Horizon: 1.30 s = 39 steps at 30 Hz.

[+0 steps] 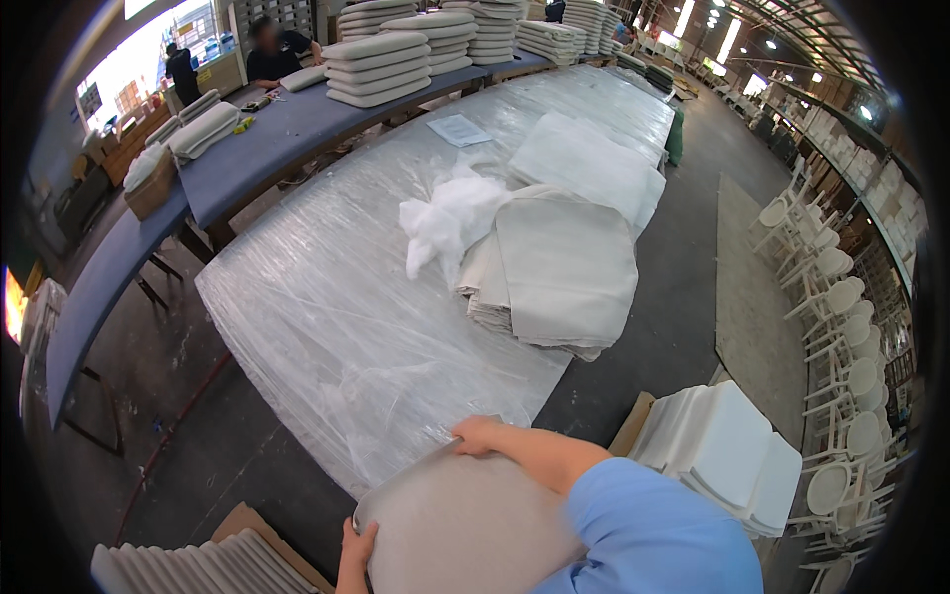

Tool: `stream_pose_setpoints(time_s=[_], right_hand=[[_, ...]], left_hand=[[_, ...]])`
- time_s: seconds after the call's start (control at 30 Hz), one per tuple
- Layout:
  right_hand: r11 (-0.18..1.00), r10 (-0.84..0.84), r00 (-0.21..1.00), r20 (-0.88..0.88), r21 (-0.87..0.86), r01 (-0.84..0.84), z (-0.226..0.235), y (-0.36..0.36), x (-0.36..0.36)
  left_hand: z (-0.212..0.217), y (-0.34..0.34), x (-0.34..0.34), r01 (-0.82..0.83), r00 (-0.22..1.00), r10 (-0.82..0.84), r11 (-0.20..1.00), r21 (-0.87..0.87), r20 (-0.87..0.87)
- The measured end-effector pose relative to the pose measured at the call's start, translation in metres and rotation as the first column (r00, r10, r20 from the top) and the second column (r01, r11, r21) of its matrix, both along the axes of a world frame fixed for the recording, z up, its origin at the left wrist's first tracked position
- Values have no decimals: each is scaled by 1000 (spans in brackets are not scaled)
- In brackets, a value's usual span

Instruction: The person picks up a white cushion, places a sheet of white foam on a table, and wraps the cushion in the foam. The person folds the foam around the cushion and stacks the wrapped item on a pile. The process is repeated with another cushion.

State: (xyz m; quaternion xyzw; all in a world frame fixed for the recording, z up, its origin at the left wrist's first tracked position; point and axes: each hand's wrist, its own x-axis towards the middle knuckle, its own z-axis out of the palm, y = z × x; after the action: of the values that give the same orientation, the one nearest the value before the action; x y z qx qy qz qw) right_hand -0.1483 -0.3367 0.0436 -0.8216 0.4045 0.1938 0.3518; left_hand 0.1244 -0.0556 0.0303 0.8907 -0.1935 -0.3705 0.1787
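Grey cushion pad [465, 530]: near edge, off plastic-covered surface [327, 327] | left hand [354, 556]: grasps its near-left edge | right hand [477, 434]: grips far edge | folded covers stack [564, 272]: far right on surface

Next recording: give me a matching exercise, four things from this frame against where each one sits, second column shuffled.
Things:
1. grey seat cushion
2. stack of folded beige covers
3. pile of white foam pads
4. sheet of paper

Places:
A. on the floor to the person's right, beside the table end
B. lying flat further up the plastic-wrapped table
C. held between the left hand and right hand at the near table edge
D. mid-table, next to a wad of white stuffing

Pairs: 1-C, 2-D, 3-A, 4-B
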Motion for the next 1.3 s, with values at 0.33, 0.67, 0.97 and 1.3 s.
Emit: stream_pose_setpoints(time_s=[0.33,0.67,0.97,1.3], right_hand=[[973,-85,959,269,-184,138,-47,6,-25],[998,-30,996,89,-50,35,-35,-15,-15],[599,-731,646,220,660,454,91,3,-119],[202,-876,-348,334,909,364,140,98,-90]], left_hand=[[-25,21,5,-378,668,306,925,46,-679],[-2,11,8,-344,810,262,937,-64,-524],[187,72,-51,-779,574,386,528,-338,-722],[207,-1,31,-627,720,51,474,-618,-692]])
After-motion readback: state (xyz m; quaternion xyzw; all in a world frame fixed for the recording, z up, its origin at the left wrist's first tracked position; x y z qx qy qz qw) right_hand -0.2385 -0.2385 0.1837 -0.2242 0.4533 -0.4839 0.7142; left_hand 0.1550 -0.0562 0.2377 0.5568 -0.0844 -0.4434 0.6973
